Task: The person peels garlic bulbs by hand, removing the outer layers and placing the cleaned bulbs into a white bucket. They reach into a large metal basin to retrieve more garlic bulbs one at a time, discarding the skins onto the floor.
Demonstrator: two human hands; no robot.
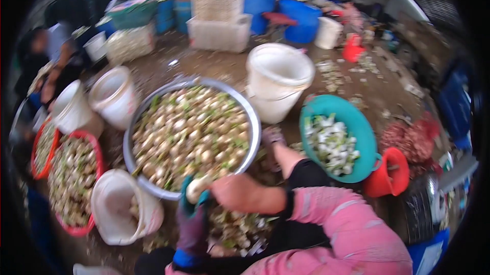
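Observation:
My left hand [193, 224], in a teal and purple glove, is closed round a pale onion [198, 189] at the near rim of a big metal basin [256, 137]. My bare right hand [232, 192] comes in from the right and reaches up to the same onion. It is smeared by motion, so its fingers and anything in them cannot be made out. Many onions [191, 132] with brownish skins and green shoots fill the basin. Skins and trimmings [240, 226] lie on the ground below my hands.
A teal basin [365, 155] of white peeled onions stands right, beside a red bucket [400, 170]. White buckets [275, 101] surround the metal basin. A red tub [98, 160] of onions is at left. Another person [56, 65] sits far left. Crates [217, 35] stand behind.

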